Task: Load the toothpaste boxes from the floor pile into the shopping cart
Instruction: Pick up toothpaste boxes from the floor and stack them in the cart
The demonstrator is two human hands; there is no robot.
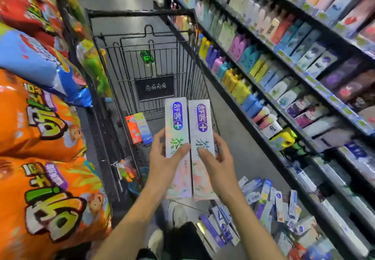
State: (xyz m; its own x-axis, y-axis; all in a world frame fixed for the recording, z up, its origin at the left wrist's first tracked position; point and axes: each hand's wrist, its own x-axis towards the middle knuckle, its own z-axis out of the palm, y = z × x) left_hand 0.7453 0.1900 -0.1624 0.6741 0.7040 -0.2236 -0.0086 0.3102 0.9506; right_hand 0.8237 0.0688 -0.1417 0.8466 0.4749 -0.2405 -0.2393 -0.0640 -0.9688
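Your left hand (164, 158) and right hand (218, 161) are both raised in front of you over the near end of the shopping cart (142, 36), each gripping one long iridescent toothpaste box — two boxes in all, held upright side by side with their long edges touching. On the left toothpaste box (177, 136) your thumb lies across the front face and your fingers curl round the left edge; on the right toothpaste box (203, 138) your thumb presses the front while your fingers wrap behind the right edge. Both forearms reach up from the bottom of the view, nearly parallel. Each box carries a purple oval logo with a plus sign near its top. Down in the cart basket, to the left of your hands, two smaller boxes already lie side by side — an orange box (133, 128) and a green-and-blue box (144, 127). The floor pile of toothpaste boxes (263, 209) sits low on your right, against the foot of the shelving; too many and too blurred to count. That right-hand shelf unit (294, 67) holds rows of coloured bottles and cartons, just beside the cart's right wall. On your left, large orange snack bags (40, 127) and a blue bag (36, 60) crowd close against the cart's left side.
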